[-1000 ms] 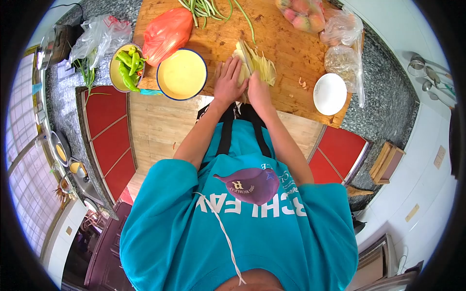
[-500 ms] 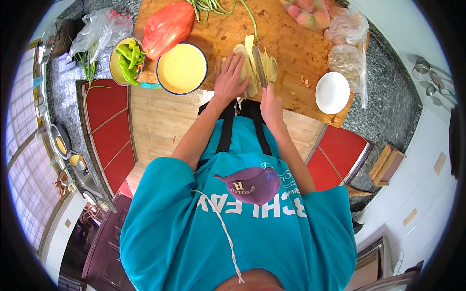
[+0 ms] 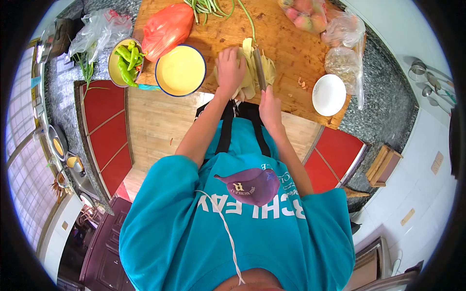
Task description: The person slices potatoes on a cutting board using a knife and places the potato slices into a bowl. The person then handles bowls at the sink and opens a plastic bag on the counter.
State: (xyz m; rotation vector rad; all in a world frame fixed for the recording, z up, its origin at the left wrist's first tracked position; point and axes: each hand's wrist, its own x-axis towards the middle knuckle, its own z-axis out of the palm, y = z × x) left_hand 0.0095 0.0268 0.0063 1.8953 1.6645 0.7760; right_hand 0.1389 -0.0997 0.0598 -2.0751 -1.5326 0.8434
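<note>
My right hand (image 3: pixel 270 105) grips a knife (image 3: pixel 259 68), its blade pointing away from me among pale yellow-green vegetable slices (image 3: pixel 250 77) on the wooden board (image 3: pixel 291 53). Just left of the blade, my left hand (image 3: pixel 230 70) bears down on the slices with bent fingers; the fingertips are partly hidden. Thin cut strips (image 3: pixel 268 70) lie against the knife's right side. The exact kind of vegetable cannot be made out.
Left of my hands stand a yellow blue-rimmed bowl (image 3: pixel 180 71) and a bowl of green peppers (image 3: pixel 128 63), beside a red plastic bag (image 3: pixel 167 30). Green beans (image 3: pixel 208 7) lie at the far edge. A white bowl (image 3: pixel 329 95) and bagged fruit (image 3: pixel 306 14) are on the right.
My left hand has drawn its fingers in and shifted slightly over the slices. The knife stays in my right hand among the slices, almost in the same place.
</note>
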